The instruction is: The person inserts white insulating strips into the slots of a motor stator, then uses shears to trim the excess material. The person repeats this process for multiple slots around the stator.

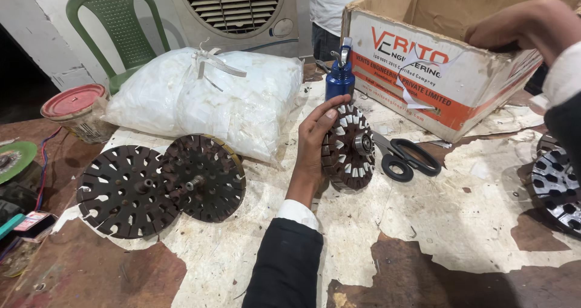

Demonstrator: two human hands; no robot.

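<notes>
A worker's left hand (316,139) stands a slotted motor stator (350,147) on edge on the worn counter (460,223), fingers curled over its upper rim and thumb behind, the paper-lined slots facing outward. The right hand (521,29) reaches up over the rim of a torn cardboard box (423,66) beyond the stator; whether it holds anything cannot be told. Black-handled scissors (407,156) lie just right of the stator, and a blue spray bottle (339,76) stands just beyond the left hand's fingertips. Two bare stator cores (160,184) overlap well to the left of that hand. Judging from the grip, steadiness calls for keeping the stator's lower edge planted on the counter so it cannot roll toward the scissors.
</notes>
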